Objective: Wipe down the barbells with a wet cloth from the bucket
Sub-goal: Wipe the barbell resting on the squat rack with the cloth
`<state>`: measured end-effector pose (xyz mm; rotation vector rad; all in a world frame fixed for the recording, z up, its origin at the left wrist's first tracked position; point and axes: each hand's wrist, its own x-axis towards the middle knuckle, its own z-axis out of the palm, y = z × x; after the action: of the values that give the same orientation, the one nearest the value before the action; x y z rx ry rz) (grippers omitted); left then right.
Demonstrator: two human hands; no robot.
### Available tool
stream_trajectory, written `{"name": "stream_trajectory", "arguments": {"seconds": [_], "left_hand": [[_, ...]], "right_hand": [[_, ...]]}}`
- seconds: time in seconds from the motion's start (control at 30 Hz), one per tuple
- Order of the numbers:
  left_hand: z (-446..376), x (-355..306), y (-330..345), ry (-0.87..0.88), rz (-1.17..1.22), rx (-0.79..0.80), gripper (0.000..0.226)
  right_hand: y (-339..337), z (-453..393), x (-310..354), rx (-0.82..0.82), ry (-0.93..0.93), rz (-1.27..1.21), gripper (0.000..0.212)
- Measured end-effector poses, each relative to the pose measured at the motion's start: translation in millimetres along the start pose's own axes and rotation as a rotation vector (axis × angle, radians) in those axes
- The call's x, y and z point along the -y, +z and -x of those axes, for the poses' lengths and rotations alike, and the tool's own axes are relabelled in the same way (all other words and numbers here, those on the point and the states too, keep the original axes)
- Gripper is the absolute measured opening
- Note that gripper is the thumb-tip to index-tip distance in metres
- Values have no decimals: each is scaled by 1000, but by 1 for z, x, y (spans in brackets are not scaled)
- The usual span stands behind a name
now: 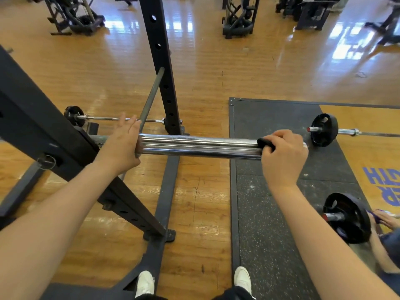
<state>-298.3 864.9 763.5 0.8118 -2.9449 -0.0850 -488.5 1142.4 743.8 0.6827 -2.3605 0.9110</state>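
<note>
At the outer end of the barbell sleeve (pixel 199 146), which lies level on the rack (pixel 49 135) in front of the person, the right hand (pixel 283 154) is curled around the steel and holds a dark cloth (pixel 265 143) against it. The left hand (pixel 123 146) rests with straight fingers at the inner collar and steadies the bar. To wipe well, I think the cloth should wrap the whole sleeve and slide along it toward the left hand, with firm pressure. The bucket is not in view.
</note>
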Motion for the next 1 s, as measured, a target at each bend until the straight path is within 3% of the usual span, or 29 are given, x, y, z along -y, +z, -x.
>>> {"name": "stream_trajectory", "arguments": {"seconds": [0.17, 0.37, 0.47, 0.57, 0.77, 0.87, 1.0], "left_hand": [[1, -3, -2, -42, 30, 1, 96], [1, 0, 0, -14, 26, -4, 94], [0, 2, 1, -20, 30, -1, 95], [0, 2, 0, -16, 26, 6, 98], [1, 0, -1, -23, 23, 22, 100], [1, 1, 0, -24, 26, 16, 99], [1, 1, 0, -17, 38, 2, 98]], "right_hand": [[-8, 25, -22, 57, -167, -61, 25], [0, -5, -5, 45, -54, -62, 18], [5, 2, 0, 60, -177, -51, 28], [-4, 21, -7, 94, -212, -93, 21], [2, -9, 4, 112, -20, -73, 15], [5, -4, 5, 59, -130, -53, 26], [-3, 26, -6, 95, -158, -91, 15]]}}
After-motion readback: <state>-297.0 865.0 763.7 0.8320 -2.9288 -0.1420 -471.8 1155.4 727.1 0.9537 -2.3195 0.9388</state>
